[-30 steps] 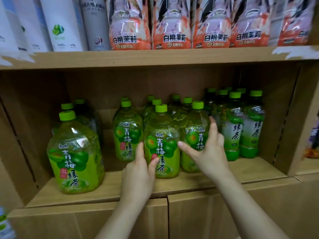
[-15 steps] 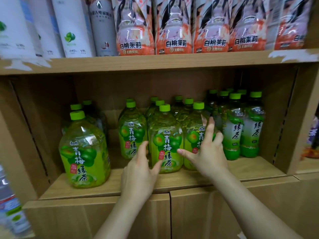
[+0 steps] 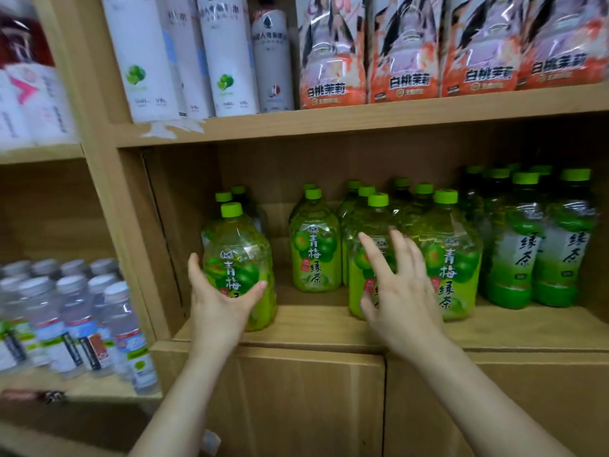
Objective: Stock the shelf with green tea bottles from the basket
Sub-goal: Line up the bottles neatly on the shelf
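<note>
Green tea bottles (image 3: 315,249) stand in rows on the middle shelf (image 3: 313,321); the basket is not in view. Left hand (image 3: 221,300) has shifted off the centre cluster and across to the lone left front bottle (image 3: 238,255), which stands near the shelf's front edge, well apart from the rest. Hand now cups its lower body, thumb across the label, fingers wrapped round the left side: a grip, by the look of it. Right hand (image 3: 400,291) has come away from the bottle it was steadying; fingers straight and spread, blurred, held in front of the centre front bottle (image 3: 372,219). Contact there cannot be told. View has swung left with the hands, bringing water bottles (image 3: 66,321) on the neighbouring shelf into sight. Darker green bottles (image 3: 514,255) sit at the right end, untouched. Reading: the centre group appears settled, and attention has passed to the stray bottle, probably to slide it back or in toward the row. Gap between it and the next column is open, so room exists. Stocking seems well along; this is tidying.
</note>
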Demonstrator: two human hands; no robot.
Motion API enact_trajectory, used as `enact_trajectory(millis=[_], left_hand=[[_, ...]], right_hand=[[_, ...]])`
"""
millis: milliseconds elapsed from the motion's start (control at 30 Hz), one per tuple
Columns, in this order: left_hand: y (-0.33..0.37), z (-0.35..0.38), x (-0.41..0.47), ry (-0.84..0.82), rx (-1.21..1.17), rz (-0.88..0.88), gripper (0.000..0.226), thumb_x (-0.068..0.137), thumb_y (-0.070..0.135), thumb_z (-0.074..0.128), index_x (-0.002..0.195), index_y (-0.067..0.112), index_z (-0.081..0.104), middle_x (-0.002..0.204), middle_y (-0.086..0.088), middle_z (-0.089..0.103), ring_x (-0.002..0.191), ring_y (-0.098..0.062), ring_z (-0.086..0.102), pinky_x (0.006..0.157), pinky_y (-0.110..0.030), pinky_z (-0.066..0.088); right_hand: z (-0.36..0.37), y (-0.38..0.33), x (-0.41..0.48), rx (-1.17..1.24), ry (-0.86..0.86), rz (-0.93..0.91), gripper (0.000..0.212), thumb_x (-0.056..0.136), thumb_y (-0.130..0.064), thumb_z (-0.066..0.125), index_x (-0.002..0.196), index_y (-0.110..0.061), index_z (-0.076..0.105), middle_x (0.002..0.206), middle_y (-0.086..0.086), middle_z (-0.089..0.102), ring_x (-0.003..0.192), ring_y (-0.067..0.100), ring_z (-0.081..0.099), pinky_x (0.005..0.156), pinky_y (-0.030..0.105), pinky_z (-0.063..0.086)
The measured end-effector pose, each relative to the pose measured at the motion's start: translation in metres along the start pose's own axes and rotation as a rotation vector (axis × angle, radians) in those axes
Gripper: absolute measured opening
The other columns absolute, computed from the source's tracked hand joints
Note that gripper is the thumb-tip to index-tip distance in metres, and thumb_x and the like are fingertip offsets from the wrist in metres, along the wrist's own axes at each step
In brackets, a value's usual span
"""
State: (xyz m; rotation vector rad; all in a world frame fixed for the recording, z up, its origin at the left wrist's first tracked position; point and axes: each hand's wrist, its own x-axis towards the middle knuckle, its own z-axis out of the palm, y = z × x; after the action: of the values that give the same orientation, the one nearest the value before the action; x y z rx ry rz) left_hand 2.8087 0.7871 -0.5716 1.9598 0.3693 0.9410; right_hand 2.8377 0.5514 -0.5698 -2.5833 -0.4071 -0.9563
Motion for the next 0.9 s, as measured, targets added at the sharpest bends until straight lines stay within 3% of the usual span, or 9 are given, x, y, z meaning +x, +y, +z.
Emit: enact_trajectory(millis=[67, 233, 400, 500, 600, 633, 733, 800, 900], left_hand=[[-0.004, 0.006, 0.008, -0.037, -0.035, -0.064, 0.116, 0.063, 0.035, 0.085, 0.149, 0.018, 0.01, 0.145, -0.011, 0.041, 0.13, -0.029, 0.042, 0.108, -0.039, 0.034], [-0.001, 0.012, 0.011, 0.027, 0.024, -0.067, 0.104, 0.056, 0.046, 0.086, 0.14, 0.021, 0.029, 0.131, -0.007, 0.055, 0.118, -0.031, 0.052, 0.095, -0.039, 0.042], [0.009, 0.035, -0.006, -0.045, -0.044, -0.021, 0.109, 0.046, 0.055, 0.086, 0.136, 0.024, 0.034, 0.121, -0.004, 0.061, 0.111, -0.028, 0.057, 0.095, -0.041, 0.048], [0.024, 0.061, -0.017, -0.1, -0.051, 0.011, 0.11, 0.047, 0.051, 0.088, 0.139, 0.021, 0.034, 0.121, -0.004, 0.061, 0.112, -0.027, 0.057, 0.094, -0.032, 0.045], [0.036, 0.083, -0.023, -0.124, -0.044, 0.017, 0.112, 0.05, 0.052, 0.086, 0.14, 0.017, 0.03, 0.128, -0.008, 0.057, 0.116, -0.029, 0.054, 0.094, -0.034, 0.044], [0.037, 0.088, -0.022, -0.122, -0.047, 0.026, 0.112, 0.05, 0.053, 0.086, 0.139, 0.016, 0.03, 0.129, -0.009, 0.056, 0.117, -0.03, 0.053, 0.094, -0.036, 0.044], [0.035, 0.093, -0.015, -0.144, -0.068, 0.041, 0.113, 0.052, 0.049, 0.087, 0.139, 0.011, 0.025, 0.133, -0.012, 0.049, 0.122, -0.03, 0.048, 0.099, -0.039, 0.042], [0.03, 0.092, -0.009, -0.209, -0.118, 0.031, 0.114, 0.053, 0.046, 0.087, 0.141, 0.012, 0.022, 0.133, -0.009, 0.049, 0.122, -0.027, 0.048, 0.102, -0.037, 0.041], [0.025, 0.086, 0.001, -0.343, -0.316, -0.067, 0.105, 0.05, 0.041, 0.087, 0.137, 0.022, 0.033, 0.121, 0.001, 0.06, 0.11, -0.018, 0.059, 0.097, -0.038, 0.047]], right_hand=[[0.001, 0.0, 0.001, -0.044, -0.043, 0.023, 0.08, 0.083, -0.026, 0.063, 0.148, -0.037, 0.018, 0.158, 0.008, 0.008, 0.146, 0.03, 0.009, 0.103, 0.05, 0.039], [-0.008, 0.006, 0.011, -0.101, -0.016, -0.012, 0.066, 0.08, -0.024, 0.066, 0.14, -0.031, 0.039, 0.148, 0.012, 0.032, 0.136, 0.034, 0.028, 0.093, 0.048, 0.049], [-0.013, 0.008, 0.012, -0.099, -0.037, -0.028, 0.064, 0.087, -0.029, 0.058, 0.144, -0.038, 0.029, 0.149, 0.005, 0.025, 0.138, 0.026, 0.019, 0.087, 0.038, 0.052], [-0.019, 0.01, 0.012, -0.092, -0.053, -0.068, 0.065, 0.088, -0.032, 0.055, 0.145, -0.042, 0.024, 0.15, 0.002, 0.022, 0.138, 0.023, 0.017, 0.082, 0.036, 0.053], [-0.024, 0.021, 0.012, 0.004, -0.113, -0.109, 0.069, 0.09, -0.034, 0.054, 0.146, -0.048, 0.017, 0.152, -0.007, 0.016, 0.14, 0.015, 0.015, 0.091, 0.032, 0.048], [-0.028, 0.025, 0.011, 0.093, -0.116, -0.093, 0.07, 0.089, -0.033, 0.057, 0.145, -0.049, 0.018, 0.151, -0.01, 0.018, 0.137, 0.013, 0.023, 0.093, 0.03, 0.046], [-0.036, 0.042, 0.008, 0.338, 0.11, 0.087, 0.073, 0.082, -0.03, 0.069, 0.143, -0.041, 0.031, 0.138, -0.002, 0.036, 0.11, 0.015, 0.05, 0.089, 0.028, 0.047], [-0.037, 0.06, 0.009, 0.346, 0.23, 0.313, 0.084, 0.077, -0.036, 0.075, 0.146, -0.031, 0.027, 0.142, 0.008, 0.034, 0.128, 0.026, 0.04, 0.101, 0.037, 0.038], [-0.036, 0.079, 0.011, 0.542, 0.002, 0.599, 0.11, 0.072, -0.044, 0.077, 0.152, -0.02, 0.004, 0.158, 0.01, 0.02, 0.143, 0.029, 0.023, 0.112, 0.042, 0.026]])
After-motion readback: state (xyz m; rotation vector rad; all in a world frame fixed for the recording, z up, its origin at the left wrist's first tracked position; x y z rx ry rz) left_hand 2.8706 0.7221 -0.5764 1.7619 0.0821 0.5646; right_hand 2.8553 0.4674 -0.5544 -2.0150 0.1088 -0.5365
